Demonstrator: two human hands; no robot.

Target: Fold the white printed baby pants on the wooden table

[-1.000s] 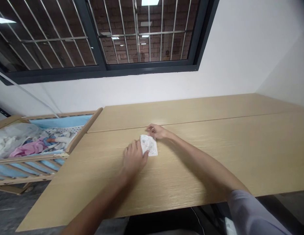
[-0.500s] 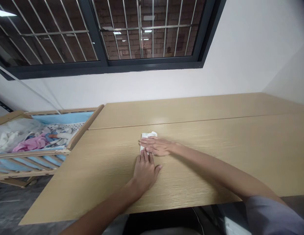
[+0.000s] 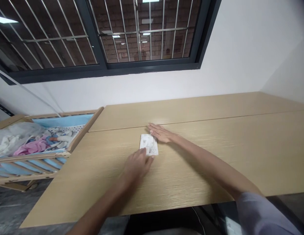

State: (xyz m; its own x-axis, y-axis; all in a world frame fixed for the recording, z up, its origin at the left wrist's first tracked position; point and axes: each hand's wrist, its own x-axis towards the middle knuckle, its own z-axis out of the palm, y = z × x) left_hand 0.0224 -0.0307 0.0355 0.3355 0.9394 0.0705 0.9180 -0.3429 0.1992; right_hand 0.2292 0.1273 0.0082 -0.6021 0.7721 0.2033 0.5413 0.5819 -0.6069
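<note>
A small flat white packet (image 3: 149, 145) with faint printing lies on the wooden tabletop (image 3: 203, 156); its exact kind I cannot make out. My left hand (image 3: 137, 163) is at its lower left edge, slightly blurred. The index fingertip meets the packet there, with the thumb apart to the right and the other fingers curled out of sight. Just beyond the packet's upper right corner, my right hand (image 3: 160, 133) lies flat with its fingers stretched out, touching or very near that corner.
A seam (image 3: 181, 121) runs across the tabletop near the back. To the left stands a wooden crib (image 3: 87, 129) with blue lining, holding cloths and a plastic bag. Behind are a white wall (image 3: 132, 86) and a barred window (image 3: 152, 65).
My right hand has slid off the packet toward the back of the table, uncovering it. My left hand has shifted slightly left and its fingers have bent.
</note>
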